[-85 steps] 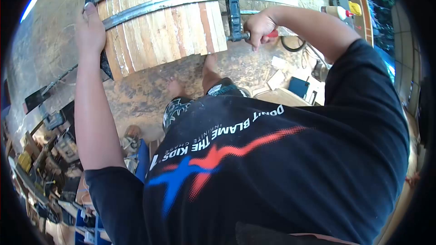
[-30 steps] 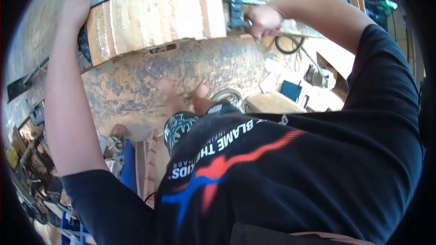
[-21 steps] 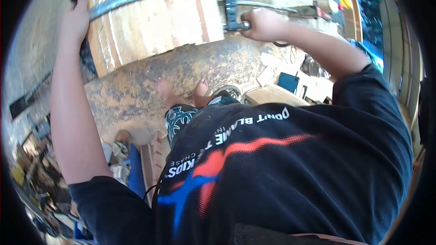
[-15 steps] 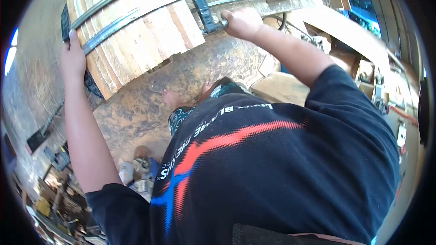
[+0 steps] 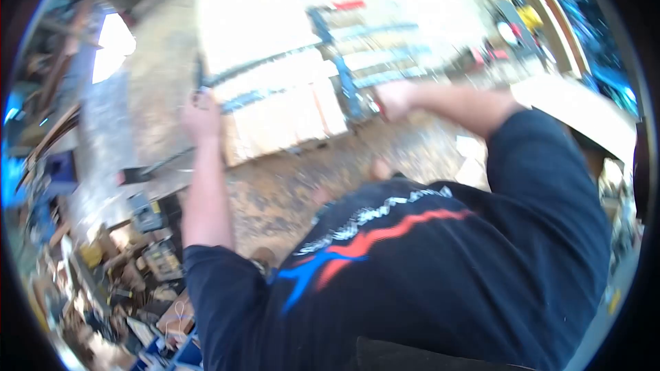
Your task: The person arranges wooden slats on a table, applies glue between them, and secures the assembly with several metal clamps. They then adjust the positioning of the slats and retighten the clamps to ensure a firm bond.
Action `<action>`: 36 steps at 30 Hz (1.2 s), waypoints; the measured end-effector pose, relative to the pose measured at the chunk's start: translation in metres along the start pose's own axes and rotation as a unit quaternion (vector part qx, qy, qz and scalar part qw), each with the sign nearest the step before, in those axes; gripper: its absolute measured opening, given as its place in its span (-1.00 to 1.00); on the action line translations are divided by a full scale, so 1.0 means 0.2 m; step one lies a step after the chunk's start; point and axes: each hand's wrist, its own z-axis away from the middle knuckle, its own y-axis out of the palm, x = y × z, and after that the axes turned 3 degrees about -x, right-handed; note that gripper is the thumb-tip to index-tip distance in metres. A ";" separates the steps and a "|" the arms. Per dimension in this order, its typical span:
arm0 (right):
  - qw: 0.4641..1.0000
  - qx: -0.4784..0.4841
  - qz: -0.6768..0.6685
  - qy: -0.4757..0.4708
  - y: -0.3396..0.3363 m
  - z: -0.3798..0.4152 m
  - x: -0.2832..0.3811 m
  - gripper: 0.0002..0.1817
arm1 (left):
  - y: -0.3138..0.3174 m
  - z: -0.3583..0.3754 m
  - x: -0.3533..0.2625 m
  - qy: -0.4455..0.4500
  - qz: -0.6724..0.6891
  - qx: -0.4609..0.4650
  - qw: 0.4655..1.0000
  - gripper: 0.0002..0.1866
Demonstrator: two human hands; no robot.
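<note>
A glued-up wooden panel (image 5: pixel 275 124) of light strips lies on the workbench, washed out by glare. Metal bar clamps (image 5: pixel 265 96) run across it, with dark clamp heads (image 5: pixel 344 82) at its right edge. My left hand (image 5: pixel 202 117) is at the panel's left edge, closed around the end of the nearest clamp. At the right, my right hand (image 5: pixel 394 98) is wrapped round the handle of that clamp, beside its head. Motion blur softens the fingers of both hands.
Scrap wood and tools (image 5: pixel 137 275) fill the lower left. Another clamp (image 5: pixel 137 176) lies left of my left forearm. A red-handled tool (image 5: pixel 491 55) and yellow items (image 5: pixel 529 17) are at the upper right, near a long wooden board (image 5: pixel 550 10).
The view has swung, so panel, clamps and both hands appear further right and lower. More clamps and the clutter on the left show. Both hands keep their places on the clamp.
</note>
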 end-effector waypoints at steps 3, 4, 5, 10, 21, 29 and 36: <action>0.974 -0.189 -0.125 0.003 0.07 0.15 -0.02 -0.64 | -0.12 0.27 -0.43 0.260 0.041 -0.063 0.963 -0.45; 0.965 -0.231 -0.124 -0.004 0.11 0.21 -0.04 -0.66 | -0.03 0.41 -0.57 0.316 0.126 -0.044 0.939 -0.45; 0.955 -0.272 -0.121 -0.015 0.22 0.17 -0.11 -0.65 | 0.04 0.61 -0.74 0.309 0.145 0.063 0.938 -0.46; 0.900 -0.422 -0.021 -0.107 0.40 0.12 -0.24 -0.78 | 0.40 1.23 -1.31 0.413 -0.204 0.239 0.855 -0.45; 0.955 -0.272 -0.005 -0.119 0.24 0.11 -0.30 -0.70 | 0.55 1.15 -1.35 0.331 -0.153 0.280 0.888 -0.83; 0.991 -0.083 -0.058 -0.087 0.07 0.12 -0.30 -0.67 | 0.43 1.03 -1.56 0.232 -0.194 0.465 0.832 -0.70; 0.973 0.006 -0.005 -0.233 0.09 -0.12 -0.38 -0.72 | 0.43 0.90 -1.66 0.190 -0.219 0.589 0.754 -0.74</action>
